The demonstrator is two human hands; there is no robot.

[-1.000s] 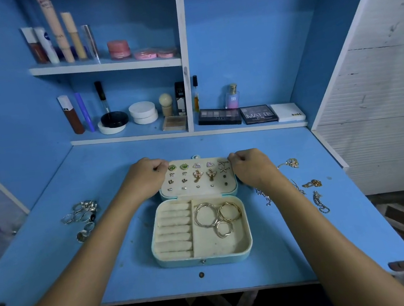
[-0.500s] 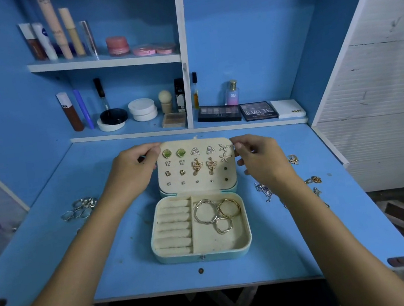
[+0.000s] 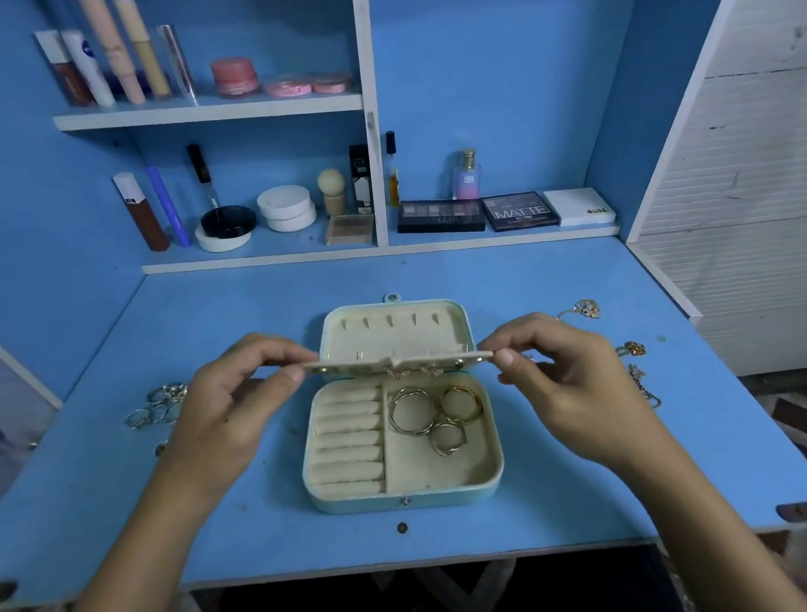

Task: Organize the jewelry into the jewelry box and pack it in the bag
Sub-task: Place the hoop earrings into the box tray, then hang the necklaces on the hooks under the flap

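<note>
Both hands, left hand, right hand, pinching earring panel

Jewelry box: smooth pale-teal shell, faint sheen; cream lining looks soft, matt, velvety. Hoop earrings inside are shiny gold-toned metal. Desk: matt blue painted board, scuffed; wall panel rough, whitewashed, weathered wood.

Left hand and right hand raised level, forearms converging. Each pinches with thumb and forefinger; remaining fingers curl.
</note>
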